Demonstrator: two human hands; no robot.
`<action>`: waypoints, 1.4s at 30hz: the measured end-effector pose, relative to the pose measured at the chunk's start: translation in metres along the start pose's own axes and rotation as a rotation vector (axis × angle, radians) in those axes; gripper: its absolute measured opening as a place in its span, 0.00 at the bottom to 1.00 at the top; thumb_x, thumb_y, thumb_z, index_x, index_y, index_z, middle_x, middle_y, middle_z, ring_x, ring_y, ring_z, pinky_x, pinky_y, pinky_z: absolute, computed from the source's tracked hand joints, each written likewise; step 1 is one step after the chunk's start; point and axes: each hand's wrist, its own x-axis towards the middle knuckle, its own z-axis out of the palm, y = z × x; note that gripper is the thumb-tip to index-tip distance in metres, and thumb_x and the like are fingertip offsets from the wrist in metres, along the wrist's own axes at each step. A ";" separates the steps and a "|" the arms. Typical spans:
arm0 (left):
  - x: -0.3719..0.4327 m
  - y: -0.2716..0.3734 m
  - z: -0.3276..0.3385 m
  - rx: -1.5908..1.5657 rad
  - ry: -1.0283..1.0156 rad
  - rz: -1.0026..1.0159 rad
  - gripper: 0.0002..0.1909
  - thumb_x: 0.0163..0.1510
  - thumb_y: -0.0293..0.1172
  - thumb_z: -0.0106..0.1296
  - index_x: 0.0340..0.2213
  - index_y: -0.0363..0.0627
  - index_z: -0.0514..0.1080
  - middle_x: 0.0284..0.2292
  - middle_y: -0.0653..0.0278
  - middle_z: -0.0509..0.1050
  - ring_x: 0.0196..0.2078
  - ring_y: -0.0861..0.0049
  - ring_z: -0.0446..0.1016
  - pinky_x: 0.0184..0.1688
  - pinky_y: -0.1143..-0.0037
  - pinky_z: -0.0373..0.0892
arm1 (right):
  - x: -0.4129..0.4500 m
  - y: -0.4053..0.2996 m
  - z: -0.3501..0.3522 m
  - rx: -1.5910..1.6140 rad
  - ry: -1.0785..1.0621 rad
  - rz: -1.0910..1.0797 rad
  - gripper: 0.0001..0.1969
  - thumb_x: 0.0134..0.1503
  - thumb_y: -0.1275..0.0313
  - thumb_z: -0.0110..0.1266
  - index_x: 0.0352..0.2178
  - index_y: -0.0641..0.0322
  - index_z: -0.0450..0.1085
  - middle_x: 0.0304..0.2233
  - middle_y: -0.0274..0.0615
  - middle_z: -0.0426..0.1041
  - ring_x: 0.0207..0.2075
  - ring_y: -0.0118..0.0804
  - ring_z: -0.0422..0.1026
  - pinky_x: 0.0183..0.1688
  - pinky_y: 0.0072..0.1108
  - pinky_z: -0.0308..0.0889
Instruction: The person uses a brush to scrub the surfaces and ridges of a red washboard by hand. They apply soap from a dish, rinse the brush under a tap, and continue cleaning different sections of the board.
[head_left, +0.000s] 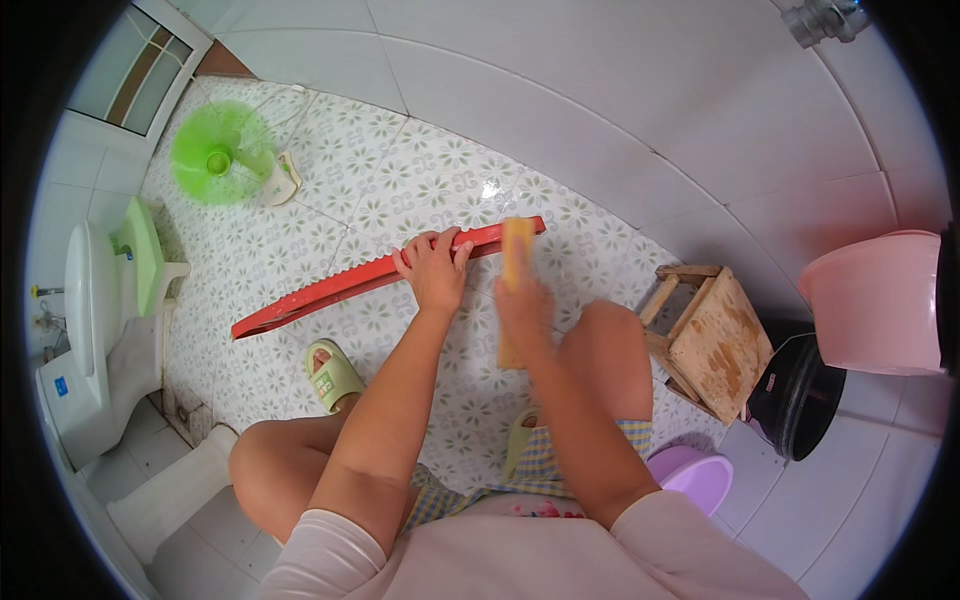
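Note:
A long red plastic piece (322, 292) with a scalloped edge lies slantwise before me, over the patterned floor tiles (420, 172). It could be a tray or basket seen nearly edge-on; I cannot tell. My left hand (436, 274) grips it right of its middle, fingers over the upper edge and thumb spread to the right. A yellowish scrubbing brush (517, 251) is in my right hand (523, 313), both blurred by motion. The brush crosses the red piece near its right end; its bristles cannot be made out.
At upper left stands a green-bladed fan (219, 161). A toilet (94, 300) and a white pedestal (180, 487) are on the left. To the right are a wooden stool (720, 345), a black bucket (802, 405), a pink bucket (870, 307) and a purple basin (697, 476).

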 end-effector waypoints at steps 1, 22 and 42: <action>0.000 0.001 -0.002 -0.014 -0.014 0.003 0.17 0.53 0.48 0.49 0.43 0.57 0.72 0.41 0.63 0.67 0.51 0.66 0.60 0.61 0.53 0.38 | 0.006 0.010 -0.007 -0.036 0.064 0.058 0.36 0.51 0.67 0.50 0.61 0.43 0.47 0.24 0.56 0.73 0.29 0.55 0.73 0.36 0.36 0.68; -0.009 -0.009 -0.008 -0.156 -0.014 0.065 0.14 0.56 0.37 0.46 0.44 0.55 0.72 0.42 0.66 0.68 0.51 0.69 0.60 0.62 0.57 0.38 | 0.010 0.009 -0.019 0.064 0.048 0.123 0.36 0.51 0.65 0.49 0.61 0.41 0.45 0.26 0.56 0.74 0.29 0.57 0.73 0.36 0.40 0.68; -0.016 -0.010 -0.005 -0.108 0.029 0.121 0.14 0.56 0.37 0.45 0.45 0.54 0.71 0.43 0.65 0.67 0.52 0.69 0.60 0.61 0.57 0.40 | 0.012 0.008 -0.010 0.159 0.118 0.059 0.37 0.50 0.68 0.50 0.61 0.42 0.46 0.30 0.54 0.75 0.32 0.55 0.73 0.37 0.38 0.68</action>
